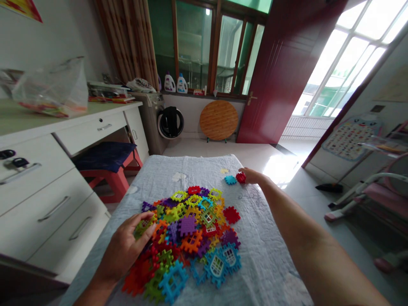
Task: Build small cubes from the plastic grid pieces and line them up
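A heap of colourful interlocking plastic tiles [188, 238] lies on a pale blue quilted cloth [261, 255]. My left hand [126, 248] rests on the heap's left side, its fingers curled around a green tile [143, 224]. Stretched far forward, my right hand [250, 175] pinches a small red tile [241, 177] near the cloth's far right edge. A teal tile [230, 179] lies just left of that red one, and a small yellow piece [224, 171] sits beyond it.
A white desk with drawers [47, 187] stands at the left, a red stool [110, 168] under it. On the desk sits a clear plastic bag [52, 89]. Farther back are a washing machine [159, 123], a round wooden board [218, 120] and a dark red door [283, 72].
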